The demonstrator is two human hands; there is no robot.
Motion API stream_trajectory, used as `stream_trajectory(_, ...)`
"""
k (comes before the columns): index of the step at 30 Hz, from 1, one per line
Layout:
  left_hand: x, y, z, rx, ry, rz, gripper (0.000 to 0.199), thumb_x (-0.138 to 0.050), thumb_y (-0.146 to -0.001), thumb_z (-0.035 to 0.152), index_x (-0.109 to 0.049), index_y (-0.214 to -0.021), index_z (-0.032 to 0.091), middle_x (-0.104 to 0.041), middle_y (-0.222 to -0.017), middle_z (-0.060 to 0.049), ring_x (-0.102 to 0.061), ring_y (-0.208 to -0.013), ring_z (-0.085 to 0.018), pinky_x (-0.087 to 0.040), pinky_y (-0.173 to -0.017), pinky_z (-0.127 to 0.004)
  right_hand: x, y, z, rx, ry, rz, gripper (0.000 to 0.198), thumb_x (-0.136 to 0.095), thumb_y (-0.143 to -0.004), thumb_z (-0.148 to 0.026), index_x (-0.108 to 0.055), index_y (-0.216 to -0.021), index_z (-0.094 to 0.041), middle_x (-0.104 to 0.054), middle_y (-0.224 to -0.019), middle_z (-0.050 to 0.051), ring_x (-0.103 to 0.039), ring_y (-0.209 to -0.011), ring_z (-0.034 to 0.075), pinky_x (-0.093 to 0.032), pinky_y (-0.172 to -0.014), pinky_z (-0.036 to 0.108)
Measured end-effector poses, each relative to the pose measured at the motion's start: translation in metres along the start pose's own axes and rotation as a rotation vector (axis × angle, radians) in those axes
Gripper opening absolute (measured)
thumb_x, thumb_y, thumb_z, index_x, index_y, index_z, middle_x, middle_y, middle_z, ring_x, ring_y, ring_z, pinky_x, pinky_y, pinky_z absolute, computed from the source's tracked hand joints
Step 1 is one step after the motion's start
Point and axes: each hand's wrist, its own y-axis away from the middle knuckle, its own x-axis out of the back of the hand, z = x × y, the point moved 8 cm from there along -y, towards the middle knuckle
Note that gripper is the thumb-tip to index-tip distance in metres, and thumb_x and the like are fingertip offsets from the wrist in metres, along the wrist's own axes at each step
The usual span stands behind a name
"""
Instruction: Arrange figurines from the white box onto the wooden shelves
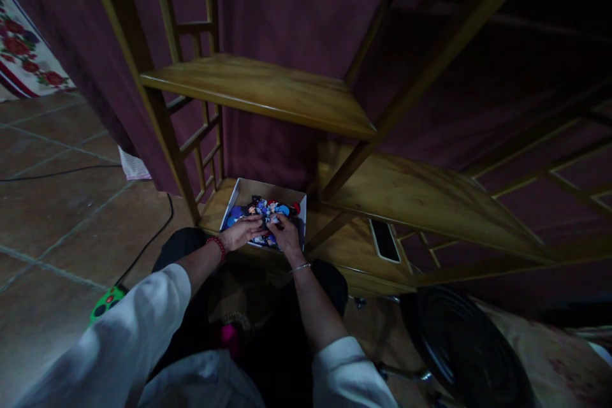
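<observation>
Though dim the tiled floor (52,204), wooden shelf (344,243) under white box (272,189) of trinkets (283,209), small piece (273,219) in both hands (243,231)

l. hand (245,231) (red bead bracelet (218,247)) & r. hand (287,234) (silver bangle (300,267)) meet over white box (272,187) on low wooden shelf (337,239). r. pinches a small piece (268,222), l. fingers against it; too small to id. small blue/red/white toys (283,209) in box. phone or tablet (384,240) flat to r. green gadget (106,303) w/ cable (149,248) on tiled floor (62,204), l. side. round black stool (471,347) lower r.
</observation>
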Motion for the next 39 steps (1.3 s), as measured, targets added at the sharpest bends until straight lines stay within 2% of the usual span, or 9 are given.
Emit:
stream_trajectory(5, -0.006, 0.007, 0.005, -0.035, -0.005, -0.001, 0.013, -0.061, -0.073, 0.004, -0.058, -0.083, 0.011, -0.065, -0.078, -0.005, -0.064, -0.080, -0.015, -0.049, -0.088, -0.037, 0.005, 0.003, -0.013, 0.014, 0.039, -0.001, 0.022, -0.054, -0.072, -0.032, -0.062, -0.091, -0.023, -0.066, -0.081, -0.001, -0.062, -0.074, 0.015, -0.048, -0.073, 0.026)
stream_trajectory(9, -0.017, 0.015, 0.012, -0.056, 0.011, -0.053, 0.011, -0.064, -0.071, 0.007, -0.060, -0.080, 0.011, -0.065, -0.080, -0.005, -0.064, -0.081, -0.016, -0.051, -0.085, -0.037, 0.011, 0.004, -0.031, 0.046, 0.061, 0.015, 0.023, -0.056, -0.072, -0.030, -0.062, -0.093, -0.023, -0.067, -0.083, -0.001, -0.062, -0.076, 0.015, -0.048, -0.075, 0.027)
stream_trajectory(15, -0.033, 0.033, 0.026, -0.099, -0.005, -0.117, 0.025, -0.067, -0.069, 0.010, -0.063, -0.094, 0.013, -0.066, -0.097, -0.008, -0.063, -0.086, -0.017, -0.051, -0.083, -0.037, 0.021, 0.007, -0.058, 0.051, 0.097, -0.042, 0.026, -0.057, -0.073, -0.028, -0.061, -0.098, -0.023, -0.067, -0.087, -0.001, -0.063, -0.078, 0.014, -0.049, -0.076, 0.027)
stream_trajectory(21, -0.043, 0.044, 0.031, -0.164, 0.001, -0.171, 0.029, -0.068, -0.069, 0.014, -0.065, -0.099, 0.014, -0.063, -0.107, -0.010, -0.061, -0.092, -0.018, -0.049, -0.085, -0.036, 0.026, 0.013, -0.082, 0.105, 0.110, -0.115, 0.026, -0.056, -0.074, -0.020, -0.062, -0.099, -0.023, -0.068, -0.093, -0.001, -0.063, -0.083, 0.014, -0.048, -0.081, 0.029)
stream_trajectory(26, -0.058, 0.061, 0.039, -0.195, 0.030, -0.197, 0.031, -0.068, -0.070, 0.013, -0.064, -0.101, 0.013, -0.063, -0.107, -0.010, -0.060, -0.094, -0.018, -0.047, -0.088, -0.035, 0.034, 0.018, -0.102, 0.166, 0.099, -0.120, 0.027, -0.056, -0.075, -0.019, -0.062, -0.101, -0.024, -0.067, -0.097, 0.000, -0.062, -0.089, 0.015, -0.048, -0.084, 0.030)
stream_trajectory(32, -0.080, 0.087, 0.060, -0.239, 0.041, -0.237, 0.033, -0.069, -0.067, 0.010, -0.064, -0.099, 0.014, -0.066, -0.101, -0.007, -0.060, -0.094, -0.018, -0.043, -0.094, -0.037, 0.049, 0.028, -0.145, 0.230, 0.040, -0.127, 0.035, -0.054, -0.076, -0.021, -0.057, -0.110, -0.025, -0.066, -0.097, 0.000, -0.063, -0.084, 0.014, -0.049, -0.079, 0.028)
stream_trajectory(39, -0.105, 0.121, 0.090, -0.339, -0.026, -0.287, 0.038, -0.071, -0.066, 0.015, -0.062, -0.103, 0.015, -0.065, -0.103, -0.007, -0.058, -0.098, -0.020, -0.044, -0.092, -0.039, 0.066, 0.044, -0.208, 0.354, 0.099, -0.132, 0.026, -0.053, -0.077, -0.024, -0.060, -0.102, -0.024, -0.065, -0.095, 0.001, -0.061, -0.085, 0.014, -0.049, -0.076, 0.027)
